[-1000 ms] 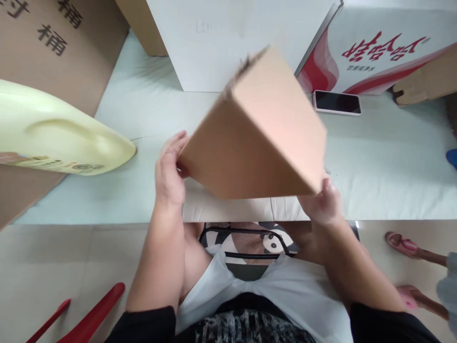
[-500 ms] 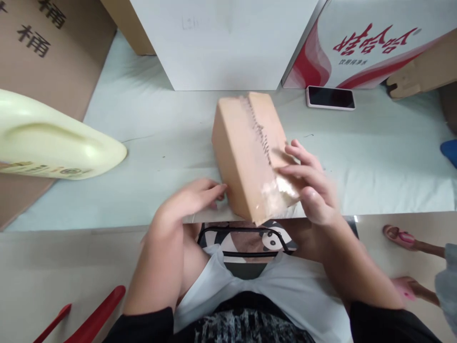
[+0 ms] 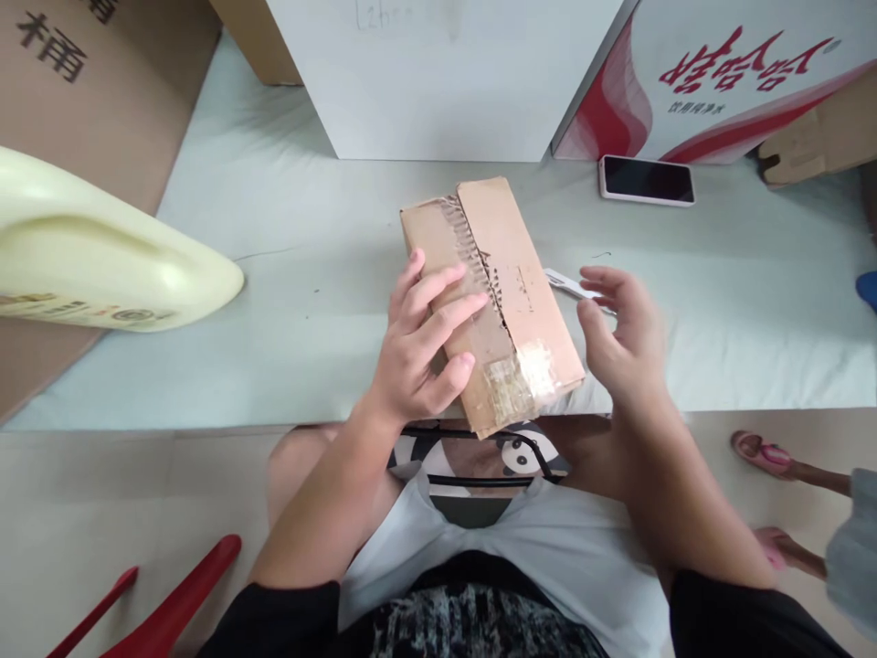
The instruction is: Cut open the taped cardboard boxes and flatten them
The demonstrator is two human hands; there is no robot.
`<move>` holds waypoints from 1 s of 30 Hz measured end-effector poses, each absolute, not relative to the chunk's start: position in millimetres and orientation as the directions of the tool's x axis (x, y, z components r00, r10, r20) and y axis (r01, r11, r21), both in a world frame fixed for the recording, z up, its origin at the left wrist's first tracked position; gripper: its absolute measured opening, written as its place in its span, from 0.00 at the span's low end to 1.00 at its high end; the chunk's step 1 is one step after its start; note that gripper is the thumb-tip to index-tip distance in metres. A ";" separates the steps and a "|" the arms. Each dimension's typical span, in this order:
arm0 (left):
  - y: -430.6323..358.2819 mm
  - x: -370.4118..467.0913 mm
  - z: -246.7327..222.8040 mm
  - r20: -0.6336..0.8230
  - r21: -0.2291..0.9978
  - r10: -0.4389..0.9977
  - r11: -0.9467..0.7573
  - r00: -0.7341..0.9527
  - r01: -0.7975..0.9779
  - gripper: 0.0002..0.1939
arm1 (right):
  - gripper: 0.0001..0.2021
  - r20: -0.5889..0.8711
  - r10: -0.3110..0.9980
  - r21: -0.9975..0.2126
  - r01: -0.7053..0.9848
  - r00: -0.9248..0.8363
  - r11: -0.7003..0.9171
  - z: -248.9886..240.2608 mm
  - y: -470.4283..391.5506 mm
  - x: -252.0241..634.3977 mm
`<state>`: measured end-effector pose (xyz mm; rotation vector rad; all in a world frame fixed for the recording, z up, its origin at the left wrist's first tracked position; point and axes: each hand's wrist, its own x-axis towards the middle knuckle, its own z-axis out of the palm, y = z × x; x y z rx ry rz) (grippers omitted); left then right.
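Note:
A small brown cardboard box (image 3: pixel 527 265) lies on the cloth-covered table, with clear tape at its near end and a ragged, perforated seam along the top. My left hand (image 3: pixel 428 343) rests on its left side, fingers spread over the top beside the seam. Just right of the box lies a slim white tool, apparently a utility knife (image 3: pixel 565 284), partly hidden by my fingers. Around it is my right hand (image 3: pixel 623 334), slightly blurred, thumb and fingers apart with the knife showing between them.
A pale yellow bottle (image 3: pixel 116 247) juts in from the left before a large carton (image 3: pixel 102 174). Behind the box stand a white box (image 3: pixel 438 91) and a red-and-white carton (image 3: pixel 685 82), with a phone (image 3: pixel 648 181) nearby. Another person's feet (image 3: pixel 764 452) are at the right.
My left hand has moved from the box's lower side onto its top. My right hand has left the box and shifted right. The box has tipped down flatter, and the knife has come into view.

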<state>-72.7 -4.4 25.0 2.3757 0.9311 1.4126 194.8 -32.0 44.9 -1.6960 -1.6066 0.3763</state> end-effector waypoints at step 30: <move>-4.6 -77.6 29.7 0.661 0.543 0.676 -0.731 0.326 0.414 0.24 | 0.12 0.413 0.862 -0.909 0.078 0.293 0.409 74.8 -34.9 185.9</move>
